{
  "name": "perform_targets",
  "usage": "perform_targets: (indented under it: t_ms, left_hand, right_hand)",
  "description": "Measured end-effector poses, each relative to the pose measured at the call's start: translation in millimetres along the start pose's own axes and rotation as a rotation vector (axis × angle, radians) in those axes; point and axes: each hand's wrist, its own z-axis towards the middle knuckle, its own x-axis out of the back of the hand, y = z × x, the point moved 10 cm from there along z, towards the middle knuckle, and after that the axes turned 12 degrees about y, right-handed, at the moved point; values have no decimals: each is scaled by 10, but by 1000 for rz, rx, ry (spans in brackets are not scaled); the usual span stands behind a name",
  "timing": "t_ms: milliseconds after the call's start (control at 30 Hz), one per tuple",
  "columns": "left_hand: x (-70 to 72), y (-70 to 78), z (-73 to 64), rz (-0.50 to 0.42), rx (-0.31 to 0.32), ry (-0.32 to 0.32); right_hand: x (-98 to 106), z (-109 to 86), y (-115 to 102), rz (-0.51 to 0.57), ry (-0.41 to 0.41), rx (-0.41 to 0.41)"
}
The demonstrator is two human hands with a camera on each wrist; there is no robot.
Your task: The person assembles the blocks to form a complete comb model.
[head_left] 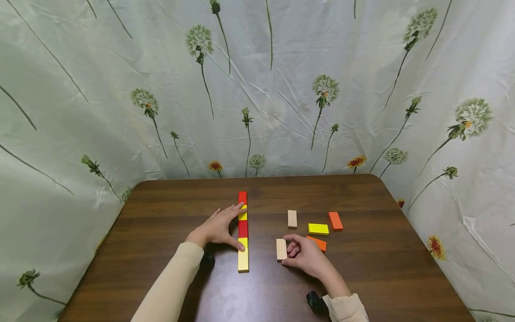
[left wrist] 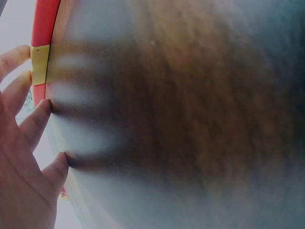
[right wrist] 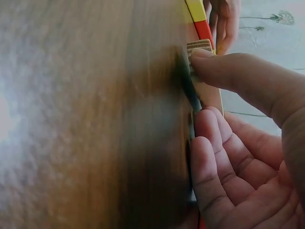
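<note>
A straight row of blocks runs away from me: a red block at the far end, then a yellow block, a darker red block, a yellow block and a pale yellow block nearest. My left hand lies along the row's left side, fingers spread, fingertips touching the far yellow block and thumb at the near end. Right of the row, my right hand pinches a striped wooden block between thumb and index finger at its two short ends; its other fingers are curled.
Beyond the right hand lie a plain wooden block, a yellow block and an orange-red block. An orange block is partly hidden behind that hand. The brown table ends at a flower-print curtain.
</note>
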Motion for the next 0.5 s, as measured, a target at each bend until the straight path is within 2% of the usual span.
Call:
perform_targets:
  t_ms: [233, 500]
  left_hand:
    - [12, 27, 9, 1, -16, 12]
    - [-3, -1, 26, 19, -8, 11]
  right_hand:
    - [12, -69, -118, 7, 0, 53]
    - [-33, -168, -344, -50, 6, 153]
